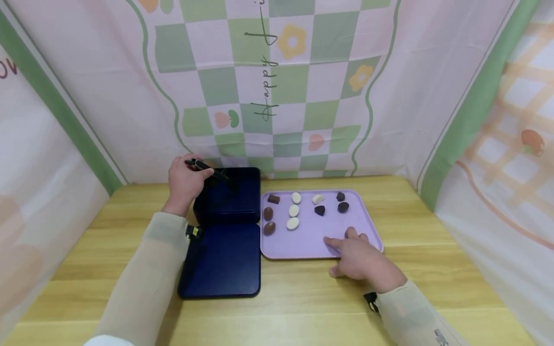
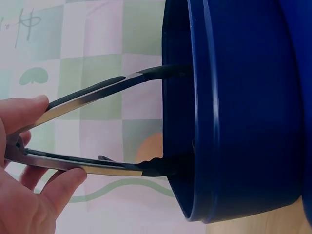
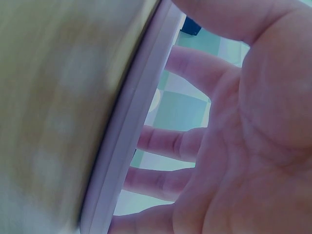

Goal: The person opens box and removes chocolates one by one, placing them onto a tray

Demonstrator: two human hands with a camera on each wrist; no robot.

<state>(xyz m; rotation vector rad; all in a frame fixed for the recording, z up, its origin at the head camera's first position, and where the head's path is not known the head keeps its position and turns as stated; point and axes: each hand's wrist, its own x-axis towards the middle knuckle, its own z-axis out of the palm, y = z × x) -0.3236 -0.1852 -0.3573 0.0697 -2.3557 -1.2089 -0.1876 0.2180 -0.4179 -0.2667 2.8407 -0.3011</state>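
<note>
My left hand [image 1: 185,182] grips a pair of tongs [image 2: 97,95], black and metal. In the left wrist view their arms are spread and the black tips reach inside a deep navy box [image 2: 248,117]; its wall hides the ends. On a lilac tray [image 1: 309,240] beside the box lie several chocolates: brown egg-shaped ones [image 1: 269,228], a brown block [image 1: 273,199], white ovals [image 1: 293,223], a white piece [image 1: 318,198] and dark pieces [image 1: 343,207]. Over the tray's front right edge is my right hand [image 1: 361,258], fingers spread and holding nothing.
A flat navy lid [image 1: 220,262] lies in front of the box, against it. Box, lid and tray sit on a wooden table [image 1: 303,307]. A checkered cloth [image 1: 285,86] hangs directly behind them, with more cloth at both sides.
</note>
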